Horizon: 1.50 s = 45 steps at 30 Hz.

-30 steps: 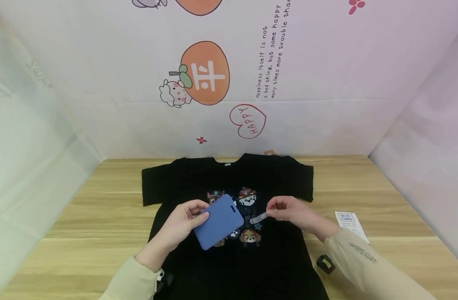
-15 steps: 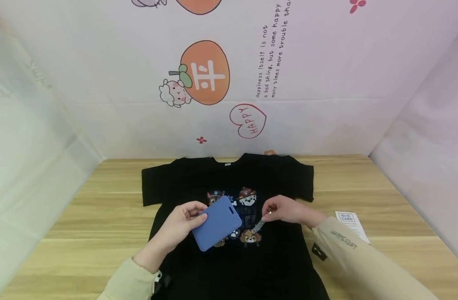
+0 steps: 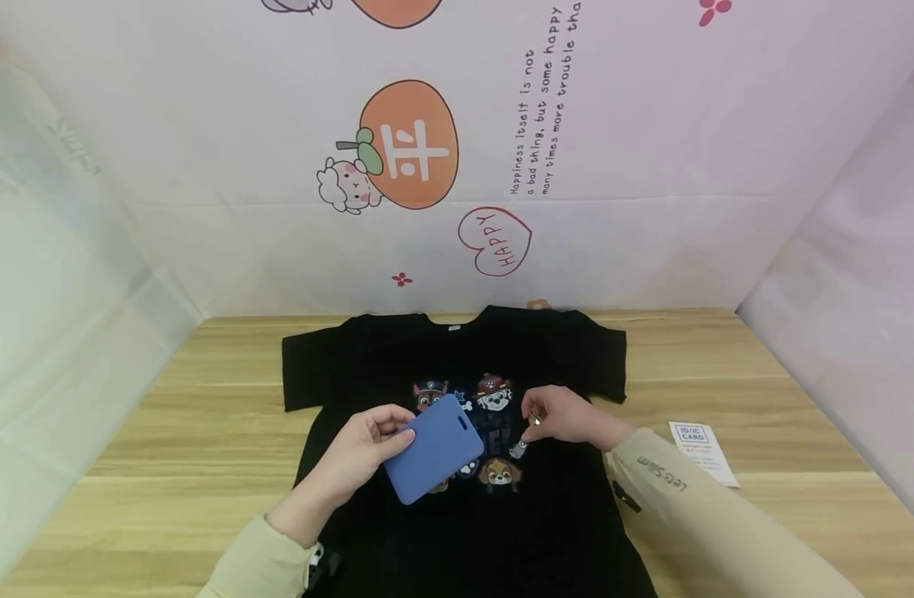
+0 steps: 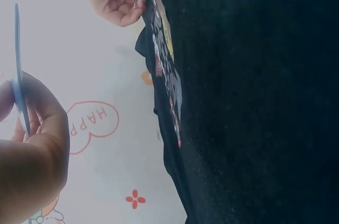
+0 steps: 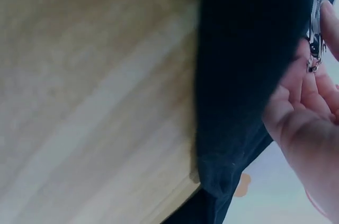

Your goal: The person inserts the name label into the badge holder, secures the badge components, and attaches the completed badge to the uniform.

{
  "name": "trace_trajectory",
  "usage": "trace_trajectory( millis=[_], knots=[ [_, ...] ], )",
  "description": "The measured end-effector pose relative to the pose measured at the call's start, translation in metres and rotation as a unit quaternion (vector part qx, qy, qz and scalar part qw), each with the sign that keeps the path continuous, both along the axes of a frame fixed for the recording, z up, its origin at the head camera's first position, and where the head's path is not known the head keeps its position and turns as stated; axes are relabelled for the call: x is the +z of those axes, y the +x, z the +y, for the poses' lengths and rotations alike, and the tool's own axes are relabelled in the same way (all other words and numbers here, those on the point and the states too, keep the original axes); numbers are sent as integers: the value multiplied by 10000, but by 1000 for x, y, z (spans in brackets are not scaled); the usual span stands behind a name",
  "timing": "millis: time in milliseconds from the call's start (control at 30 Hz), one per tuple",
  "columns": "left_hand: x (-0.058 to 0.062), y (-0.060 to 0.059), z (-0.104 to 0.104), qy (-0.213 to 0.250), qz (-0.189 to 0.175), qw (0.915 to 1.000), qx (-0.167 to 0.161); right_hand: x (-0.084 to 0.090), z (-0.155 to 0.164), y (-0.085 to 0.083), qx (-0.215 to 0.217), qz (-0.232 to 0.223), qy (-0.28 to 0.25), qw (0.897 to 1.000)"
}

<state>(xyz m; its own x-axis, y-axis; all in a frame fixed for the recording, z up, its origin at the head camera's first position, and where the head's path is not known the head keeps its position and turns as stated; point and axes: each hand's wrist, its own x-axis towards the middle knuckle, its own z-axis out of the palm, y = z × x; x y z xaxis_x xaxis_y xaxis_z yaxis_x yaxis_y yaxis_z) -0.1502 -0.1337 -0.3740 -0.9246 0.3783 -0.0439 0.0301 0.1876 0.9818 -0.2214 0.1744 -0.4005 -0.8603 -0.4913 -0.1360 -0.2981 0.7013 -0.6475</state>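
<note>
1. Blue card holder [image 3: 436, 446] sits above the middle of the black T-shirt [image 3: 457, 523], held up off the cloth and tilted. Its slot end points to about 1 o'clock.
2. The left hand [image 3: 360, 455] pinches the card holder at its 9 o'clock edge, thumb on top and fingers curled under. In the left wrist view the card holder [image 4: 19, 70] shows as a thin blue line between the fingers of the left hand [image 4: 37, 144].
3. The right hand [image 3: 569, 417] is at 3 o'clock from the card holder, near it but not touching. Its fingers are curled tight on a small metal clip [image 3: 520, 447], which hangs down over the cartoon dogs [image 3: 494, 390] printed on the shirt. The right wrist view shows the clip [image 5: 314, 49] pressed between the fingers of the right hand [image 5: 307, 107].
4. The T-shirt lies flat and spread out on a wooden table [image 3: 165, 448]. Its neck points to 12 o'clock and its sleeves reach out to 10 and 2 o'clock.
5. A small white paper card [image 3: 700, 453] lies on the wood at 3 o'clock, well apart from the shirt.
6. Bare wood shows on both sides of the shirt, at 9 o'clock and 3 o'clock.
7. A wall cloth [image 3: 457, 166] with an orange fruit, a bunny and a red heart stands at 12 o'clock, close behind the shirt neck. Pale walls close in the table on the left and right.
</note>
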Motion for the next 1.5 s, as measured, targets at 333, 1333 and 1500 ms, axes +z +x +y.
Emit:
trace_trajectory(
  millis=[333,1333,1500],
  knots=[
    [-1,2,1,-10,25,10000,-22,7,-7,6,4,600,264,9978],
    [1,5,11,106,-17,9999,-121,23,-1,15,-168,679,-489,9964],
    [3,5,15,89,23,9999,-134,24,0,22,-300,344,-932,9946]
  ],
)
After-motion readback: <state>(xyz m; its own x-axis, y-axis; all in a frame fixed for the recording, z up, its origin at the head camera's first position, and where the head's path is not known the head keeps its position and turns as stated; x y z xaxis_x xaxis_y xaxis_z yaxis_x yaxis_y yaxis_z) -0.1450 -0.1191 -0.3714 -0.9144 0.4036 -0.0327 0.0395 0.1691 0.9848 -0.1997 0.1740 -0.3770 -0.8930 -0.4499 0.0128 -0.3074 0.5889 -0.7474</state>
